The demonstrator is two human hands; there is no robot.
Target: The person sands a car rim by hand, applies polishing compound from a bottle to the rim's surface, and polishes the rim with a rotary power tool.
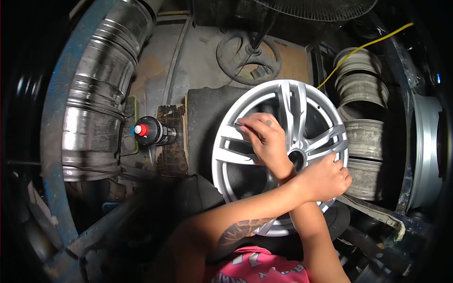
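Note:
A silver multi-spoke alloy wheel (295,101) lies face up in front of me. My forearms cross over its lower part. My left hand (326,179), on the tattooed arm, reaches to the right side of the wheel with its fingers curled over the edge area by a spoke. My right hand (265,137) is over the left spokes, thumb and fingertips pinched together close to a spoke near the rim. Whatever lies between those fingertips is too small or hidden to name. The wheel's centre bore shows between the two hands.
A black bottle with a red cap (150,130) stands left beside a worn wooden block (171,141). Wheel rims (92,113) are stacked on the left, more rims (361,137) on the right. A fan (316,7) on a round base (225,59) and a yellow cable (365,45) are ahead.

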